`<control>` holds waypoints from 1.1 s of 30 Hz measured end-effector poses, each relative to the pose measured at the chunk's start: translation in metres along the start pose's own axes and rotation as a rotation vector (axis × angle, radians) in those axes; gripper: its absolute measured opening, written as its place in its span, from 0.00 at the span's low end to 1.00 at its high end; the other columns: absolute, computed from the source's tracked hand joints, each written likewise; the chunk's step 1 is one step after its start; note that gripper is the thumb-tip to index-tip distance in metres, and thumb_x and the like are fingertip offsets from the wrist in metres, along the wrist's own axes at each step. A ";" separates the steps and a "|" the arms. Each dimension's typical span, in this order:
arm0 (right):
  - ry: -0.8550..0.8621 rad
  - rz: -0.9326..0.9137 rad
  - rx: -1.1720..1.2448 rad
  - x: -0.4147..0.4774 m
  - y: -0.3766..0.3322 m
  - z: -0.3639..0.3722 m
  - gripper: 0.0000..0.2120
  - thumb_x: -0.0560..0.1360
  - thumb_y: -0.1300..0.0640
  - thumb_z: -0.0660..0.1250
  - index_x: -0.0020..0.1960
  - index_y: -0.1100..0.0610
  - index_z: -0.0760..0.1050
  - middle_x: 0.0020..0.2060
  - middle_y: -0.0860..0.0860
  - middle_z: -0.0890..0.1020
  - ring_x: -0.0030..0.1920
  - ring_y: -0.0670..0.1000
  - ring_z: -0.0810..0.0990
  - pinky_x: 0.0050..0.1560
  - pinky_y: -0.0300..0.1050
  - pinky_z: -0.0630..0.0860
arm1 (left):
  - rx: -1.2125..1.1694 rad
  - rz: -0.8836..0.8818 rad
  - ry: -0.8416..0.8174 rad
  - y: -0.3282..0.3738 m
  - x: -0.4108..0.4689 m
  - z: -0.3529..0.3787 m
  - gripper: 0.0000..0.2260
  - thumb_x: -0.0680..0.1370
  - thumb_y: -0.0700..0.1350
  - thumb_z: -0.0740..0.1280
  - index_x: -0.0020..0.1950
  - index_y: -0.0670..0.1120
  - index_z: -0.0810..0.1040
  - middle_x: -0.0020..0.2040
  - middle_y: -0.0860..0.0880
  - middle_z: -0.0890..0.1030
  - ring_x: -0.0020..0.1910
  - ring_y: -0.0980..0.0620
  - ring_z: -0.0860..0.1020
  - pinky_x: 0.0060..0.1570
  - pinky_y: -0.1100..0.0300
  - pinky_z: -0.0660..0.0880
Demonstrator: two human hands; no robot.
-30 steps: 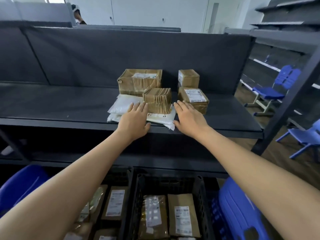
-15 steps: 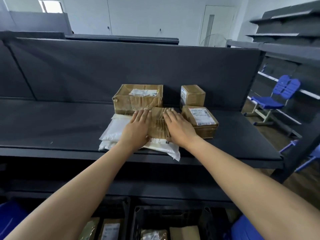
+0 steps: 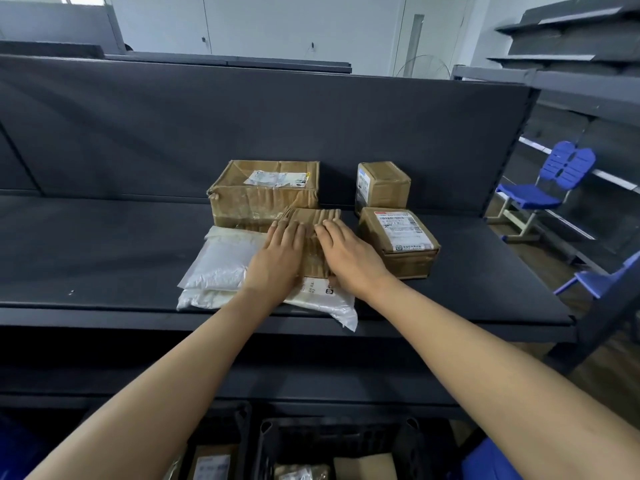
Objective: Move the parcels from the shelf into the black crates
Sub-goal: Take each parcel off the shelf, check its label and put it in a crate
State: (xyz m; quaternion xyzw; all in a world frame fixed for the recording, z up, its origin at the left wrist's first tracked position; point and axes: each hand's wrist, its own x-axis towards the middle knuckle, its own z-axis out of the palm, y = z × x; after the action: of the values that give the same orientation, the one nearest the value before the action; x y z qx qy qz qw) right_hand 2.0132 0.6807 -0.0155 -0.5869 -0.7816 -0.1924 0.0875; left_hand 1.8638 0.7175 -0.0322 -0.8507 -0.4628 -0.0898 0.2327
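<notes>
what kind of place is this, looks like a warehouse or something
Probably a parcel sorting or storage room: taped cardboard boxes with shipping labels and white poly mailers sit on a long dark shelf, and black crates below hold more labelled parcels. More shelving stands at the right.

Left hand [image 3: 277,261], right hand [image 3: 349,258] moved forward onto taped brown parcel [image 3: 313,216], seemingly pressing flat.

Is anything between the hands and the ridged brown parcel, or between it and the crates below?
Nothing visible: left hand and right hand lie flat on the ridged parcel; the black crate sits open below the shelf.
</notes>
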 end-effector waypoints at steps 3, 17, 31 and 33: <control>-0.018 0.012 0.032 -0.003 0.003 -0.009 0.37 0.73 0.63 0.68 0.75 0.65 0.51 0.73 0.60 0.60 0.75 0.58 0.55 0.72 0.46 0.59 | 0.006 0.003 0.020 -0.001 -0.004 -0.007 0.38 0.77 0.47 0.66 0.77 0.37 0.46 0.77 0.40 0.55 0.77 0.42 0.52 0.75 0.51 0.43; 0.050 -0.060 0.270 -0.083 0.007 -0.081 0.49 0.65 0.46 0.77 0.75 0.56 0.52 0.73 0.52 0.61 0.72 0.49 0.59 0.59 0.45 0.75 | -0.157 0.240 0.359 0.004 -0.066 -0.077 0.42 0.58 0.44 0.81 0.68 0.34 0.70 0.64 0.38 0.76 0.65 0.39 0.74 0.66 0.46 0.69; -0.118 0.397 1.144 -0.135 -0.025 -0.085 0.46 0.68 0.38 0.71 0.77 0.48 0.52 0.74 0.43 0.64 0.70 0.39 0.64 0.61 0.29 0.67 | -1.842 -0.436 -0.090 -0.005 -0.141 -0.108 0.15 0.72 0.46 0.71 0.59 0.46 0.80 0.56 0.50 0.84 0.57 0.53 0.80 0.55 0.62 0.74; -0.153 0.427 1.413 -0.141 -0.039 -0.082 0.38 0.68 0.42 0.72 0.74 0.48 0.62 0.68 0.42 0.72 0.66 0.40 0.71 0.54 0.24 0.70 | -1.979 -0.452 -0.147 0.000 -0.151 -0.106 0.16 0.70 0.50 0.71 0.55 0.45 0.83 0.56 0.48 0.84 0.59 0.50 0.80 0.55 0.63 0.74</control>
State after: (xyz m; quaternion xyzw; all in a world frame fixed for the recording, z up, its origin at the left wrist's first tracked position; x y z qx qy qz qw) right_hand 2.0109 0.5136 0.0008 -0.5416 -0.5920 0.4191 0.4249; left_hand 1.7864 0.5538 0.0046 -0.5575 -0.3440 -0.4216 -0.6270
